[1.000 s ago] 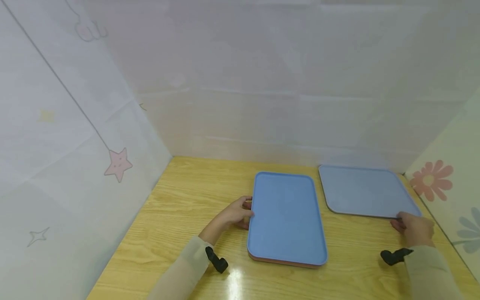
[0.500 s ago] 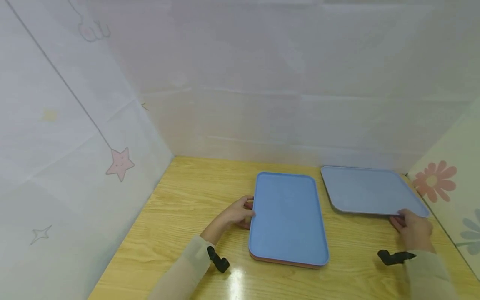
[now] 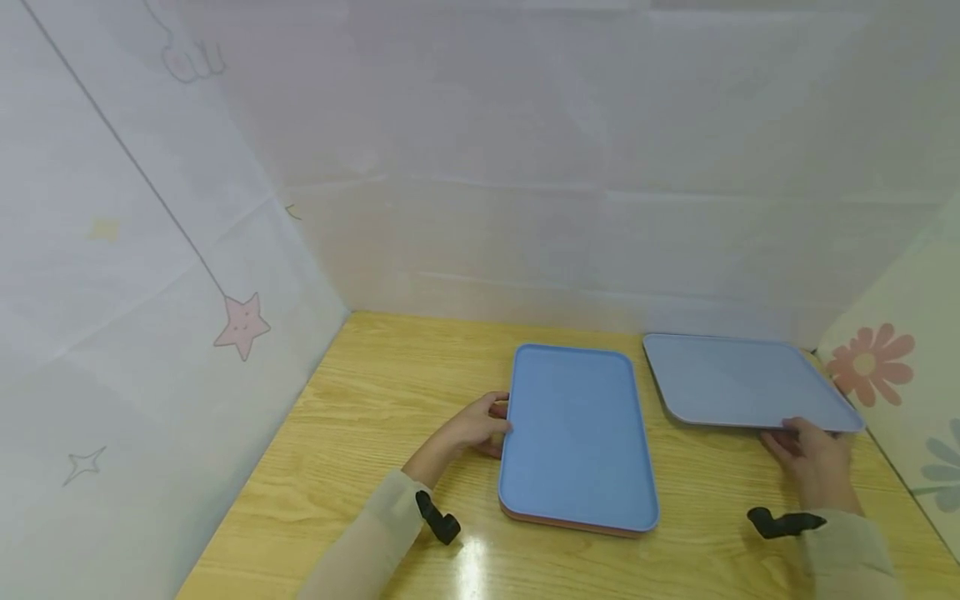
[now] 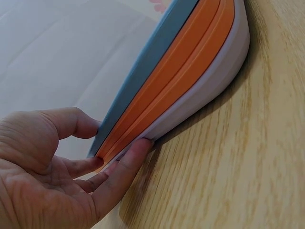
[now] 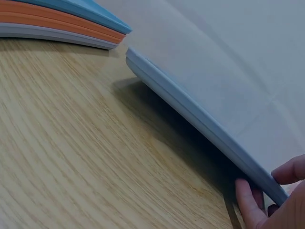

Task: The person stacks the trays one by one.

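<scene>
In the head view, my left hand (image 3: pixel 478 423) holds the left edge of a stack of rectangular trays. A blue tray (image 3: pixel 577 442) tops it. The left wrist view shows orange trays (image 4: pixel 167 90) beneath and a pale lavender tray (image 4: pixel 214 71) at the bottom. My thumb meets the blue rim, with fingers against the layers below. On the right, my right hand (image 3: pixel 817 462) pinches the near edge of a grey-blue tray (image 3: pixel 750 383), thumb above and fingers beneath. That tray's near side is tilted up, with dark shadow underneath in the right wrist view.
Both trays and stack are on a wood-grain table (image 3: pixel 360 383). A pale sheet (image 3: pixel 510 183) rises behind it, and patterned walls stand left (image 3: pixel 150 350) and right (image 3: pixel 892 325). The right hand is close to the right wall.
My right hand has shifted left along the grey-blue tray's near edge, and that edge has risen from the table. My left hand and the stack stay together, barely changed.
</scene>
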Tool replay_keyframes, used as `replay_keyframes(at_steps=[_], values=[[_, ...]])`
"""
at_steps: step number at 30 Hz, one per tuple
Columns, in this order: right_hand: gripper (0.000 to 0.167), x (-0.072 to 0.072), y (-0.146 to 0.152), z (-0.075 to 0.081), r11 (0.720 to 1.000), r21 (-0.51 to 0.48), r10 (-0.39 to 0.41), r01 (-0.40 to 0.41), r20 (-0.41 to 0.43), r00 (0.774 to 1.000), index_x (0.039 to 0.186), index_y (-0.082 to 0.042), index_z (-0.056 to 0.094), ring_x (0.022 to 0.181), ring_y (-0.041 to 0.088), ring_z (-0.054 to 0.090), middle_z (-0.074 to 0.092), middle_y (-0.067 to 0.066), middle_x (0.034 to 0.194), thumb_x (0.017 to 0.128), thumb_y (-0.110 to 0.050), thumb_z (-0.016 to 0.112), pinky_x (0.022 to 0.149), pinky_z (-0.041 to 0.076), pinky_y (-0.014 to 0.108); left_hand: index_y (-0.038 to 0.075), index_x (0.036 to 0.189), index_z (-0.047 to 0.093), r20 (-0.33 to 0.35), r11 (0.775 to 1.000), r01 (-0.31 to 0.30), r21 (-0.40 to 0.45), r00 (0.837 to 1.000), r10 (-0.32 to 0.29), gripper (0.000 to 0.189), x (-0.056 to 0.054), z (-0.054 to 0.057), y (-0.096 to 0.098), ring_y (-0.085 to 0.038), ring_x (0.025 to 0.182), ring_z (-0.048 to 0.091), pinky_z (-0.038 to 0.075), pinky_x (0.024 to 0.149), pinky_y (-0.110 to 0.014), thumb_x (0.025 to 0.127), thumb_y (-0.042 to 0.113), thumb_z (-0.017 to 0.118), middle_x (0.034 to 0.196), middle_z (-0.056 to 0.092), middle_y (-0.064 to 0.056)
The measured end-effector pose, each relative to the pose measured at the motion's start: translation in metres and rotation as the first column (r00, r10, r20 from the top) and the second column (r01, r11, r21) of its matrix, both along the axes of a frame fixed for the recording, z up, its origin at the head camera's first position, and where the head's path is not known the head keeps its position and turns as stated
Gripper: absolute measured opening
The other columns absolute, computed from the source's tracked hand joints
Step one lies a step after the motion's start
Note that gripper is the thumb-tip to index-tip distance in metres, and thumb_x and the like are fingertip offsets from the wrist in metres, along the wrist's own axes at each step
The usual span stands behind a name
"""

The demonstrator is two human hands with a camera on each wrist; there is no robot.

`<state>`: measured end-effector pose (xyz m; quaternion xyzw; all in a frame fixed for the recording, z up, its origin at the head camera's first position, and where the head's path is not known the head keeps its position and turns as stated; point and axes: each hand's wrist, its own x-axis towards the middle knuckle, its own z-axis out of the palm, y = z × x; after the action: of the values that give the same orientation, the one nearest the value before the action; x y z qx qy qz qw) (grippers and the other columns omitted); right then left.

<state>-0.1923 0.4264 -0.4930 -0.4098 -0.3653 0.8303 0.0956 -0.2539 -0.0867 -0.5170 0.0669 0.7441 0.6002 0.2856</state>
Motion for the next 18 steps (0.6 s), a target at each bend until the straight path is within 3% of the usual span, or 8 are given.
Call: replay_keyframes(at_steps=[9,14,18], values=[[0.12,-0.0019,-0.0048,-0.0037,0.999,0.014,-0.047,0.046,0.038,0.998,0.15,-0.065,-0.006,0.081,0.017,0.063,0.034,-0.01,0.138,0.09,0.015,0.061,0.077,0.062,0.037,0.006,0.156,0.032,0.01,1.0,0.007,0.003,1.0,-0.007,0.071,-0.0029,-0.0058,0.0012,-0.031,0.098,0.064,0.063,0.072,-0.047,0.094,0.007,0.065,0.133,0.049,-0.021],[0.123,-0.0016,-0.0061,-0.0029,0.995,0.006,-0.103,0.103,0.008,0.995,0.151,-0.064,0.001,0.096,0.014,0.057,0.019,-0.014,0.157,0.086,0.022,0.06,0.076,0.062,0.039,0.006,0.157,0.031,0.018,1.0,0.007,0.002,1.0,-0.007,0.071,-0.0024,-0.0057,0.0018,-0.031,0.102,0.063,0.063,0.073,-0.047,0.095,0.008,0.065,0.134,0.047,-0.021],[0.124,0.0017,-0.0045,-0.0035,0.991,-0.024,-0.134,0.133,-0.051,0.99,0.151,-0.064,0.009,0.094,0.014,0.061,0.023,-0.014,0.157,0.083,0.027,0.057,0.072,0.063,0.043,0.006,0.157,0.031,0.013,1.0,0.006,0.006,1.0,-0.006,0.071,-0.0017,-0.0059,0.0018,-0.032,0.104,0.062,0.063,0.074,-0.048,0.095,0.007,0.065,0.133,0.048,-0.021]])
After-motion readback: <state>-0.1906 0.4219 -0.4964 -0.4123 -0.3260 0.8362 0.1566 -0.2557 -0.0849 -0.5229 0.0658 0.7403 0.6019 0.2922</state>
